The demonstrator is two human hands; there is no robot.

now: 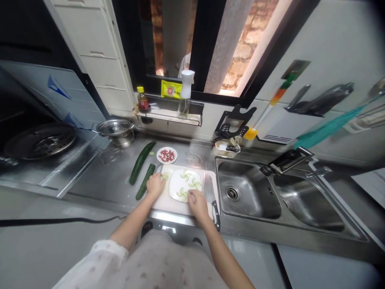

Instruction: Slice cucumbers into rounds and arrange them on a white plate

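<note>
A white square plate (174,186) lies on the pale cutting board (162,202), bearing thin cucumber slices (195,184) laid out in pinwheel shapes. My right hand (199,205) is at the plate's lower right edge, its thumb and finger pinched at a cucumber slice by the nearest pinwheel. On the board's left side my left hand (155,185) has its fingers curled, next to more cut slices (165,176); whatever its fingertips hold is hidden. A knife (208,185) with a black handle rests along the board's right side. Left of the board lie a shorter cucumber (145,182) and a longer cucumber (142,162).
Behind the board stands a small plate (167,161) of chopped red pieces. A steel double sink (249,206) adjoins on the right, with a black faucet (279,162). Back left are a lidded steel pot (117,132) and a stove (39,140). A spray bottle (185,94) stands on the shelf.
</note>
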